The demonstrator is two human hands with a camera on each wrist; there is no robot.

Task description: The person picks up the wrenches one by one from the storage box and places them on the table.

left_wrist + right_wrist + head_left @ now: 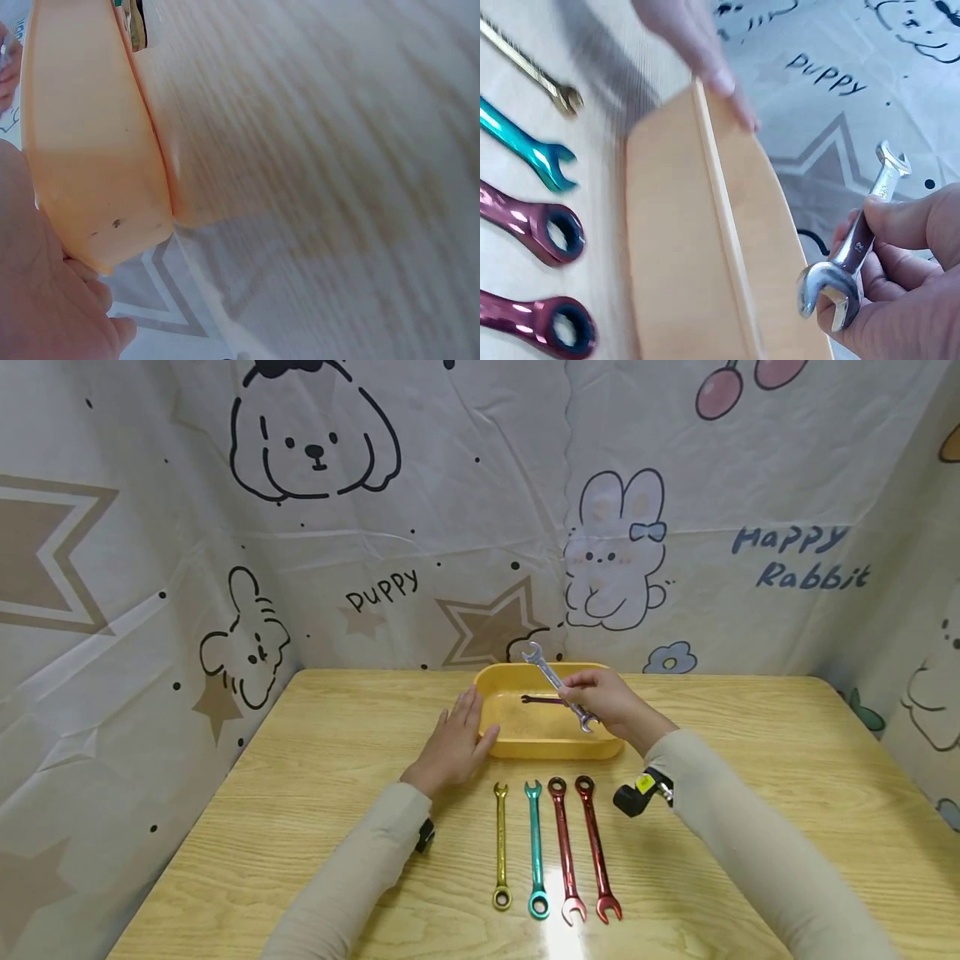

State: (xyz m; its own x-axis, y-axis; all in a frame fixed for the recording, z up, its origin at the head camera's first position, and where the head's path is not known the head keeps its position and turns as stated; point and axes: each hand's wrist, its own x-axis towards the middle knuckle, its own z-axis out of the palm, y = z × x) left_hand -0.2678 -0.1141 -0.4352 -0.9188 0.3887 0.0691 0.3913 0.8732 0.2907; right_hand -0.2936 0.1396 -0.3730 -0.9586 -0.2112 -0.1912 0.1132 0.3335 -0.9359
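A silver double open-ended wrench (551,678) is pinched in my right hand (606,700), held tilted above the yellow tub (551,749). In the right wrist view the thumb and fingers press on the shaft of this wrench (860,240). A dark purple wrench (542,700) lies inside the tub, partly hidden behind the right hand and silver wrench. My left hand (453,747) rests on the tub's left end with fingers fairly straight along the rim. In the left wrist view, that hand (52,277) touches the tub's outer wall (94,150).
In front of the tub, a gold wrench (501,847), a teal wrench (536,847) and two red wrenches (566,852) lie in a row on the wooden table (337,735). A printed cloth (420,527) hangs behind the table.
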